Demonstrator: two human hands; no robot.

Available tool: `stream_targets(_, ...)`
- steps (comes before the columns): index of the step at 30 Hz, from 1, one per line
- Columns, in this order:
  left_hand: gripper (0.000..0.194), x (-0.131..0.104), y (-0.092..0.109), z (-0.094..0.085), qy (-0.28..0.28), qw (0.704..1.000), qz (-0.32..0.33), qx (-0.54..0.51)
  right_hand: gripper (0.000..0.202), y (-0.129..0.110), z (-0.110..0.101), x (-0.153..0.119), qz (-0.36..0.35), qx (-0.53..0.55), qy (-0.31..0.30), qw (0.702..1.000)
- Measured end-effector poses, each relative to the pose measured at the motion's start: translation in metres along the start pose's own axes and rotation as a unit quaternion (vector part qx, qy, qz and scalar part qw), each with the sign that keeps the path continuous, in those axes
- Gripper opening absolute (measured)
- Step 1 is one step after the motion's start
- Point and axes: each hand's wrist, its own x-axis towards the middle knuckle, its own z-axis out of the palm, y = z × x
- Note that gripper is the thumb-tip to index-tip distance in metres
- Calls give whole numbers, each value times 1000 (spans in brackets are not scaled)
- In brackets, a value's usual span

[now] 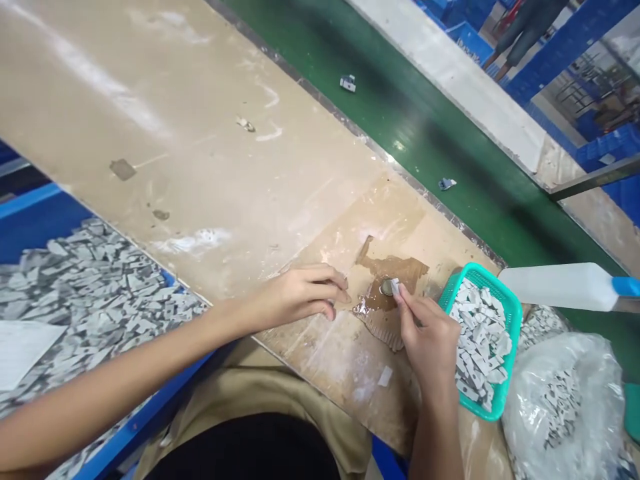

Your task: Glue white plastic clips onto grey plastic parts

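My right hand (427, 333) pinches a small white plastic piece (395, 287) between thumb and fingertips. The piece is at the edge of a small round dark disc or dish (387, 287), which lies on a wet, torn piece of brown cardboard (387, 320). My left hand (307, 293) hovers to the left of the cardboard, palm down, fingers loosely bent and apart, with nothing visible in it. Close by my right hand stands a turquoise basket (515, 313) full of small white and grey plastic pieces (480, 340).
A blue bin (30, 223) heaped with similar pieces is at the left. Right of the basket are a white bottle with a blue cap (560, 285) and a clear plastic bag (595, 400) containing pieces. Beyond the wooden table (200, 153) runs a green belt (400, 127); a person stands farther off.
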Motion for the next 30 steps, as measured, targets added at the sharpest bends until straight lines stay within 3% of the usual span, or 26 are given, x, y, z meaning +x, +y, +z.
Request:
stream_targets(21, 14, -3, -18, 0, 11, 998, 58, 5, 20, -5, 2, 0, -56, -130, -22, 990)
stream_targets(26, 17, -3, -16, -1, 10, 999, 35, -8, 24, -5, 2, 0, -53, -136, -46, 988)
stream_targets(30, 19, 1, -8, -13, 21, 999, -13, -24, 25, -5, 2, -1, -48, -135, -52, 988)
